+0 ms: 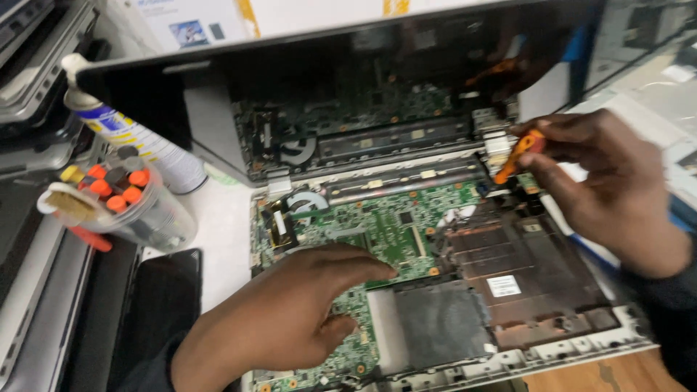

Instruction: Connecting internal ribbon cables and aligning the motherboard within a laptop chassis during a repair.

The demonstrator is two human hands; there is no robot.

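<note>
An opened laptop base (566, 348) lies in front of me with its green circuit board (377, 225) exposed and the dark screen (348, 87) tilted up behind, mirroring the board. My left hand (290, 312) rests flat on the board's near left part, fingers stretched to the right, holding nothing. My right hand (602, 181) is closed around an orange-handled screwdriver (517, 154), whose tip points down at the right hinge area of the base.
A clear cup of orange-handled tools (123, 207) and a spray can (138, 141) stand at the left. Stacked laptops (33, 87) fill the far left. A black device (163, 297) lies at the near left. A cardboard box (290, 14) sits behind.
</note>
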